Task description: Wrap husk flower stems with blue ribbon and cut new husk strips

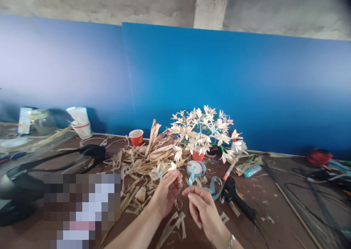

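Note:
My left hand is closed in a pinch on a small pale husk flower, which pokes up above the thumb. Close by on the right, my right hand has its thumb and forefinger pressed together; anything between them is too small to make out. Behind both hands stands a bunch of cream husk flowers on green stems in a red cup. A roll of light blue ribbon lies in front of that cup, its loose end curling toward a black glue gun.
Dry corn husks are heaped left of the flowers, with scraps across the brown table. A red paper cup stands behind. Black straps lie at left; a turquoise packet and cables lie at right. A blue panel closes the back.

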Demonstrator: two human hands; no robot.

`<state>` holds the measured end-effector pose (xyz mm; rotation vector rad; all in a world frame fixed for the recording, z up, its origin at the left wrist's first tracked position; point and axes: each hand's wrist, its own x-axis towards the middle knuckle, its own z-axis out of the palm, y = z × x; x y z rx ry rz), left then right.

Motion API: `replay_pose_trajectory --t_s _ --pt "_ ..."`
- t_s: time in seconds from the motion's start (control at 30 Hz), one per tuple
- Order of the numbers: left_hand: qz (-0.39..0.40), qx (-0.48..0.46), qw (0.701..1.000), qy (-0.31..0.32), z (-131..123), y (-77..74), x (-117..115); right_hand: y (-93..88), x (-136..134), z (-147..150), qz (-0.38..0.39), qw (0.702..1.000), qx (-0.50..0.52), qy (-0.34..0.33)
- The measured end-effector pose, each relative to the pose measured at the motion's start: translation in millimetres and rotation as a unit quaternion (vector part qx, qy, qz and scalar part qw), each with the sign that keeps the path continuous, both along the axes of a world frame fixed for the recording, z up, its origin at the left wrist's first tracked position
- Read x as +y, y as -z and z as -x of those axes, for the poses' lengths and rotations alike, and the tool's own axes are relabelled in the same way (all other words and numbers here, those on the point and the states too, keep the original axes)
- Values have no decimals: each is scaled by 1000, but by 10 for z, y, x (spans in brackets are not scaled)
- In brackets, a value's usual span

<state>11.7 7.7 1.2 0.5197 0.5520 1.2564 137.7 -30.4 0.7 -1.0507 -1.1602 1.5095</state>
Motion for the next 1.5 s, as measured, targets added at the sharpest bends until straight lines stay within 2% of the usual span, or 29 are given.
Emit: replay_pose_trajectory --t_s 0.67,0.93,1.27,1.5 --pt "-7 6 1000 20 -16 25 -8 25 5 -1 5 1000 2 -4" --pt "-7 -27 1000 13 -43 72 -10 10 0 11 4 1000 10 0" --pt "2 -36 999 14 -16 34 -3 55 0 -15 -3 1000 9 -9" --pt "-2 -48 999 2 -5 62 15 65 3 -19 1 1000 2 -1"
